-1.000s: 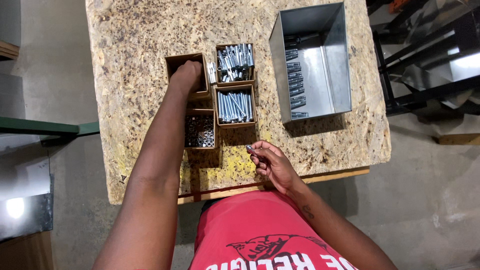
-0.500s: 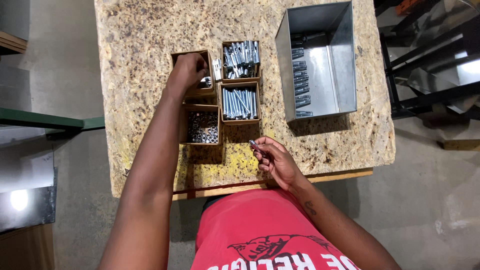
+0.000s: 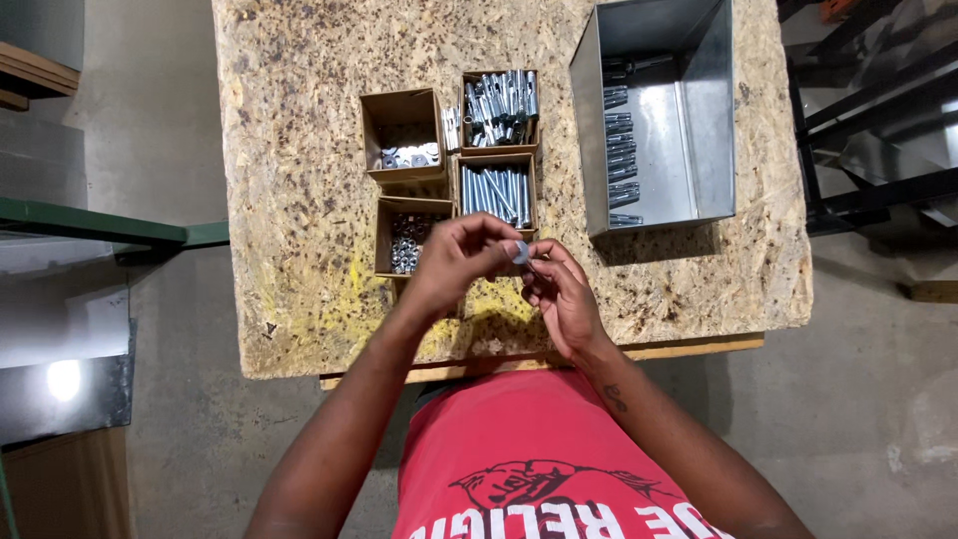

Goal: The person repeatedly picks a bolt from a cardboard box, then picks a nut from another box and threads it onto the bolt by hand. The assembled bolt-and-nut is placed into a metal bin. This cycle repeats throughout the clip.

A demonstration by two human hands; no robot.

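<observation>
At the far left we see a green bar running beside the chipboard table, whose speckled top carries everything else. Moving right, we come to a small cardboard box of washers and, just below it, a second cardboard box holding nuts. Our left hand hovers over the near edge of that lower box, fingers curled and pinched together on a small flat washer, which sits between the two hands above the table's front strip. Right beside it, our right hand meets the left, fingertips closed on something small that touches the washer; we cannot tell what that piece is, since the fingers hide it. Above the hands stand two more cardboard boxes: one with straight silver bolts lying side by side, and behind it one with a jumble of metal sleeves. Further right sits a grey metal bin, well apart from the hands, with a row of finished bolt assemblies stacked along its left wall. At the bottom we see our red shirt, and at the far right a dark metal frame beyond the table edge.
</observation>
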